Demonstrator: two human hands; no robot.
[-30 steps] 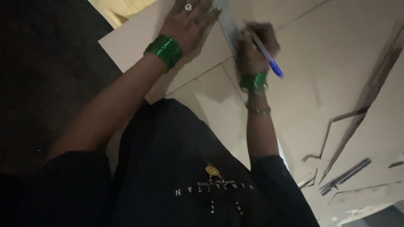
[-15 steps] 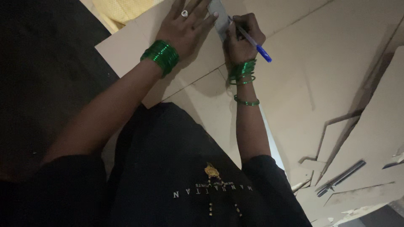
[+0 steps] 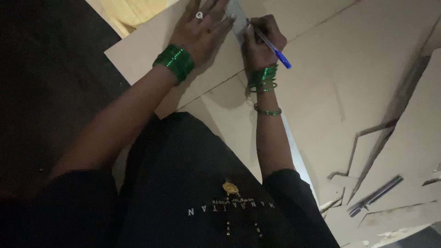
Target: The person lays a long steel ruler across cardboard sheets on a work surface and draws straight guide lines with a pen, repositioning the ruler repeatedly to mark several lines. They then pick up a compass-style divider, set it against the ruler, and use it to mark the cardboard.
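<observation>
My left hand [image 3: 202, 28], with a ring and green bangles, lies flat and spread on a long metal ruler [image 3: 238, 20] at the top of the head view, pinning it to a pale cardboard sheet [image 3: 138, 50]. My right hand [image 3: 262, 39], also with green bangles at the wrist, grips a blue pen [image 3: 273, 47] with its tip against the ruler's right edge. The ruler runs down under my right forearm and shows again near my elbow.
Large flat cardboard pieces [image 3: 358, 69] cover the floor to the right, with cut gaps between them. A dark metal strip [image 3: 374, 195] lies at the lower right. A yellow cloth [image 3: 133, 9] lies at the top left. Dark floor runs along the left.
Both hands have shifted slightly down and left in the view as the camera moved. The pen stays at the ruler's edge and the left hand stays flat.
</observation>
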